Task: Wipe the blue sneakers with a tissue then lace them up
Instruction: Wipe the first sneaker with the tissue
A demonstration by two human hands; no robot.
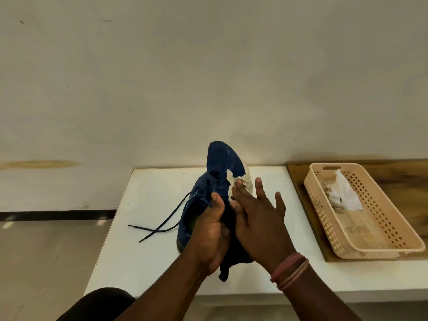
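sneaker [220, 163] held toe-up over the white table [150, 198], heel toward the person, probably so its right flank faces the wiping hand. left hand [209, 230] grips the collar, thumb curled over the rim. right hand [257, 214] lies spread, straight fingers pressing a crumpled tissue [234, 181] against the upper. laces [159, 225] hang loose. basket [379, 228] of spare tissues stands well apart at right.

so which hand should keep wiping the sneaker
Right. The right hand already presses the tissue against the sneaker, while the left hand grips its heel, steadying it.
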